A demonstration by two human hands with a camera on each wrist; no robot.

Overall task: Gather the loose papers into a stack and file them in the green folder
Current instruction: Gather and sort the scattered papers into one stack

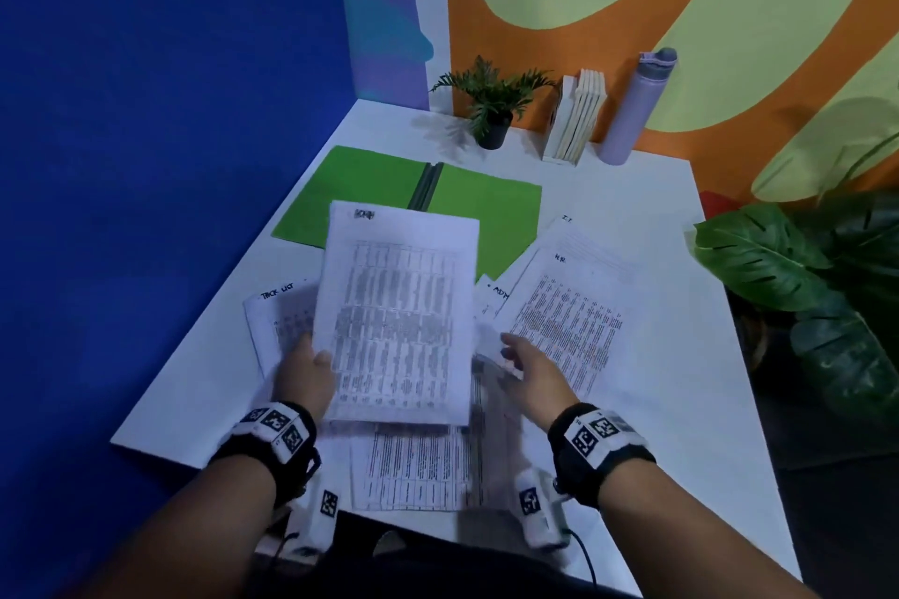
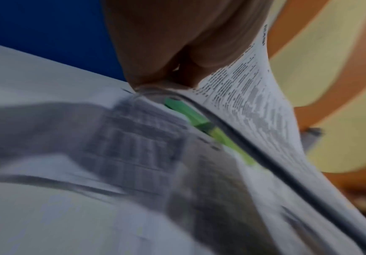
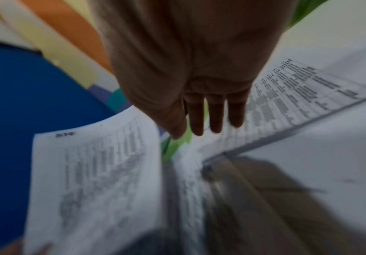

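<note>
The left hand [image 1: 306, 372] pinches a sheet [image 1: 396, 316] over the white table [image 1: 656, 355]; the right hand [image 1: 528, 367] has straight fingers, slightly spread; the wrist views are blurred.

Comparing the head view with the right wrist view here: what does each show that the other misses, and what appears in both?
Head view only: the left hand holding a raised printed sheet by its left edge, the whole open green folder, the potted plant, books and purple bottle.

Right wrist view only: the right hand from underneath, palm and straight fingers apart, holding nothing.

Both: the raised sheet, the papers lying on the white table, a bit of green folder, and the right hand over those papers.
</note>
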